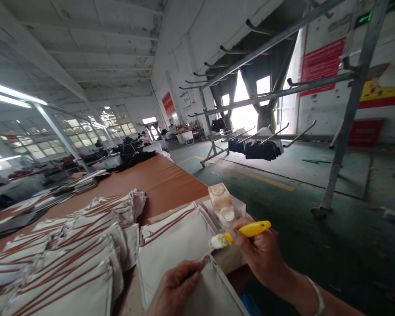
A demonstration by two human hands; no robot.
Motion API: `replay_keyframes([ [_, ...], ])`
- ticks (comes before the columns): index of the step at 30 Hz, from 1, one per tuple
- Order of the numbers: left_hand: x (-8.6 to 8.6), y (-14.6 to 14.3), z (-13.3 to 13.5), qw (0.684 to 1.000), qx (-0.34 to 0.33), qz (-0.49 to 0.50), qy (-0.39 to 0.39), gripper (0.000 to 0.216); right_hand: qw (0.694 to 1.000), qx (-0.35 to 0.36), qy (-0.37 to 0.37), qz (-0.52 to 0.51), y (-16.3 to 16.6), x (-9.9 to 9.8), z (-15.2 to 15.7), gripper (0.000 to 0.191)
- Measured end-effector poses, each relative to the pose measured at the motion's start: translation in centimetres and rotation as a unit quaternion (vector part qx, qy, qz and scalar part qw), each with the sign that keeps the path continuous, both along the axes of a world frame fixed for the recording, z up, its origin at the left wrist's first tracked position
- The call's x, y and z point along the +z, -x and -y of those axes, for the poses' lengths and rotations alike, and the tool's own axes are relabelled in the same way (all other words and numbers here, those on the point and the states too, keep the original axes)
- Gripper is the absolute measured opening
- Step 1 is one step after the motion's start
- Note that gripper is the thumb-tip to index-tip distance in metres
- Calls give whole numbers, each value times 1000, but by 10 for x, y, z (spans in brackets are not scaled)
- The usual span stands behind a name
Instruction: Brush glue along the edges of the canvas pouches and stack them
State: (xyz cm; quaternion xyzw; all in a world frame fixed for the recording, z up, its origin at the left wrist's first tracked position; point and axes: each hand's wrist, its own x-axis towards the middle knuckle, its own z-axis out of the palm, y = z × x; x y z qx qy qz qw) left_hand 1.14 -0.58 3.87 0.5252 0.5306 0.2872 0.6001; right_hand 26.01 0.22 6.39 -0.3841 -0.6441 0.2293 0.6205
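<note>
- While my right hand (263, 252) grasps the yellow-handled brush (252, 228), its white-coated bristles sit on my side of the container (221, 202); whether they touch fabric, I cannot tell.
- Left hand (177, 285): grip closed at the fingertips, pinching the top corner of the nearer cream piece (212, 292), on my side of the container.
- Farther cream piece (174, 239): lying flat, left of the container, seemingly overlapped by the nearer one.
- Hazard: smeared white coating on a cream face, should my wrist dip or the pinched corner slip.
- Hazard: container tipped, should my right knuckles, close by, knock it.
- Count: brush, one; container, one; cream pieces before me, two; tabletop (174, 175), one, brown, stretching beyond the container.
- Piled cream pieces (88, 267), well left of the container: many, overlapping, not countable.
</note>
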Motion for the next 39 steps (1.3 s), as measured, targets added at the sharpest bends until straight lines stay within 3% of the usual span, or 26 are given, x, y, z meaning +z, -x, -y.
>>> replay_keyframes([
  [6, -6, -6, 7, 999, -24, 23, -31, 51, 997, 54, 50, -6, 3, -5, 11, 20],
  [8, -5, -9, 11, 997, -44, 16, -57, 50, 999, 32, 34, -5, 3, -7, 10, 21],
  [11, 0, -14, 22, 982, -47, -69, -172, 41, 1000, -22, 16, -6, -7, -5, 7, 20],
  [13, 6, -15, 30, 947, -44, -148, -281, 29, 998, -35, 47, -19, -18, -1, 8, 21],
  [17, 18, -19, 45, 846, -111, -221, -472, 8, 990, -15, 126, -54, -32, 9, 17, 27],
  [19, 23, -22, 49, 812, -133, -230, -520, 6, 985, 27, 155, -74, -31, 13, 22, 28],
  [22, 26, -26, 52, 792, -146, -236, -544, 6, 963, 141, 209, -96, -29, 18, 28, 24],
  [25, 27, -29, 52, 792, -163, -234, -540, 9, 933, 238, 255, -93, -33, 23, 29, 22],
  [31, 23, -31, 53, 807, -152, -253, -512, 6, 958, 172, 212, -88, -37, 28, 24, 20],
  [34, 24, -30, 51, 830, -171, -270, -457, 13, 939, 235, 234, -89, -30, 23, 26, 18],
  [36, 33, -32, 48, 843, -178, -264, -433, 17, 918, 243, 274, -153, -31, 21, 27, 18],
  [39, 66, -42, 44, 860, -167, -231, -423, 18, 900, 152, 273, -303, -42, 24, 24, 24],
])
